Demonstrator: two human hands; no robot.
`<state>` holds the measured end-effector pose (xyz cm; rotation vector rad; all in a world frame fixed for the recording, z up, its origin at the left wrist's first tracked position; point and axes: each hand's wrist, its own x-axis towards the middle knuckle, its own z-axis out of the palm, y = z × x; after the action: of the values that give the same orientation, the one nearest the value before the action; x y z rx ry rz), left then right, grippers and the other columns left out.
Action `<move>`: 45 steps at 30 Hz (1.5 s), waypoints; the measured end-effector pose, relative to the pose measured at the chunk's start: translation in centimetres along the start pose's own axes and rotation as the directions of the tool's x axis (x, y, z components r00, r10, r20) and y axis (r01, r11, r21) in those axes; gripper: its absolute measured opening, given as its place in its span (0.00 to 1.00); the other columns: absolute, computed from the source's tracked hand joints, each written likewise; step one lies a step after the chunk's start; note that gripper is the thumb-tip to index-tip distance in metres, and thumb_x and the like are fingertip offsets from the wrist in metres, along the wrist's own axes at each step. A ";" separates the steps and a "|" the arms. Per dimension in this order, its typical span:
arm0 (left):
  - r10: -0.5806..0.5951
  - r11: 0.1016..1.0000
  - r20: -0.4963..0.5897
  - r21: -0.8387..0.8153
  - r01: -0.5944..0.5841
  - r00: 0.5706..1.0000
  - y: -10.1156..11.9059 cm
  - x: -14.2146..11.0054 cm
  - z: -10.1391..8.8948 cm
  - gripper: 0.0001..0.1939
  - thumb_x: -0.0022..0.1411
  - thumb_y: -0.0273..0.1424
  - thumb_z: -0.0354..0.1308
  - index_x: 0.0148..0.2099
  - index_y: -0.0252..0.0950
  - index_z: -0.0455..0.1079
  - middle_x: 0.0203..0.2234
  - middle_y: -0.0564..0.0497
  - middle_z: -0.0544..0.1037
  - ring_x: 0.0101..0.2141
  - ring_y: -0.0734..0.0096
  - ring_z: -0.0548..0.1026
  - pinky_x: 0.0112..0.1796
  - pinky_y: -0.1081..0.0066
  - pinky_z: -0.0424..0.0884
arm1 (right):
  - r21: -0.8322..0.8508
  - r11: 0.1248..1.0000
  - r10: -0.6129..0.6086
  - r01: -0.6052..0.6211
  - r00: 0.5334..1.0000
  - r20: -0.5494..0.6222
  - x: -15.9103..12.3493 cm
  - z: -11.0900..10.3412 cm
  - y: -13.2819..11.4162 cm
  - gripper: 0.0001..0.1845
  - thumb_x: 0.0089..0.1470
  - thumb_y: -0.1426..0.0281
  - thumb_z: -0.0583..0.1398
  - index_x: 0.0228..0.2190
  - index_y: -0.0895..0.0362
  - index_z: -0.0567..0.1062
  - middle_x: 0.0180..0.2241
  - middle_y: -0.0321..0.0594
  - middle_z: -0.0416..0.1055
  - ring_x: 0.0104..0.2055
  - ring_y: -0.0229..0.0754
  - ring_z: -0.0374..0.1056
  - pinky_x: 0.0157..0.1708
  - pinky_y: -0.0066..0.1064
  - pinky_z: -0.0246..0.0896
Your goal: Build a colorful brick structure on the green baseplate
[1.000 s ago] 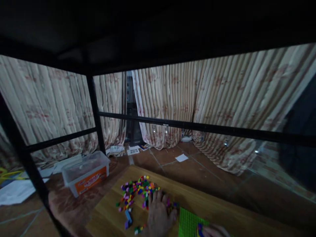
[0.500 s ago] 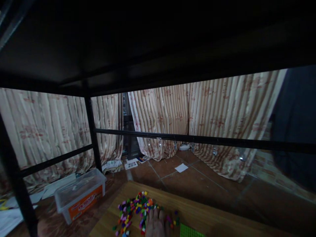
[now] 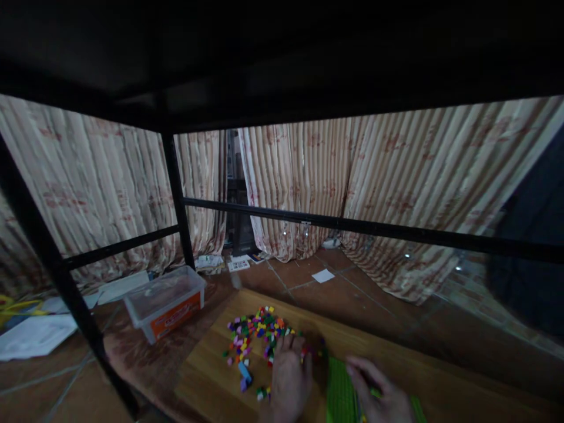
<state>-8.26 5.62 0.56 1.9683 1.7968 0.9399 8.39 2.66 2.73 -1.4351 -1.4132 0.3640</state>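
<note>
A loose pile of small coloured toy bricks (image 3: 253,323) lies on a wooden board (image 3: 211,376). My left hand (image 3: 291,373) reaches over the right side of this pile, fingers apart and bent down onto the bricks. What lies under its fingertips is hidden. To the right, my right hand (image 3: 381,393) is over a green studded baseplate (image 3: 337,382), covering part of it. Motion blurs its fingers, and whether it holds a brick I cannot make out. A light blue brick (image 3: 244,371) lies apart from the pile, towards me.
A clear plastic box (image 3: 165,296) with an orange label stands on the floor at left. Black metal frame bars (image 3: 176,194) and a dark panel overhead (image 3: 282,59) surround the space. Striped curtains (image 3: 299,176) hang behind. A white paper (image 3: 323,275) lies on the tiles.
My right hand has come into view over the green baseplate. My left hand is still at the bricks, with more of it showing. The view has tilted down.
</note>
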 end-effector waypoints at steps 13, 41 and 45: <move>-0.187 0.968 0.420 -0.074 0.239 0.888 -0.9 -3.4 -2.0 0.14 0.58 0.28 0.53 0.46 0.31 0.69 0.39 0.40 0.78 0.43 0.61 0.76 0.41 0.69 0.67 | -0.619 0.754 0.260 0.219 0.766 0.588 10.2 9.1 1.2 0.15 0.60 0.66 0.58 0.48 0.56 0.71 0.50 0.46 0.69 0.47 0.44 0.68 0.47 0.41 0.66; -0.099 0.991 0.569 -0.014 0.131 0.816 0.1 -3.3 -2.3 0.14 0.59 0.31 0.52 0.46 0.32 0.71 0.42 0.38 0.78 0.45 0.54 0.75 0.44 0.62 0.69 | -0.467 0.752 0.077 0.465 0.642 0.763 8.6 12.7 0.0 0.09 0.50 0.73 0.61 0.36 0.55 0.77 0.42 0.42 0.71 0.43 0.43 0.67 0.43 0.29 0.58; -0.086 0.992 0.563 -0.026 0.122 0.822 0.0 -3.2 -2.2 0.13 0.58 0.31 0.52 0.44 0.33 0.71 0.41 0.39 0.78 0.44 0.56 0.76 0.44 0.63 0.69 | -0.368 0.752 -0.001 0.547 0.560 0.829 8.8 12.5 -0.1 0.07 0.53 0.73 0.60 0.34 0.55 0.77 0.39 0.40 0.71 0.40 0.40 0.67 0.41 0.27 0.57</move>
<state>-9.71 2.07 1.32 1.8283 1.4869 0.3136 0.60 15.77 1.46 -1.5360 -2.6906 0.3709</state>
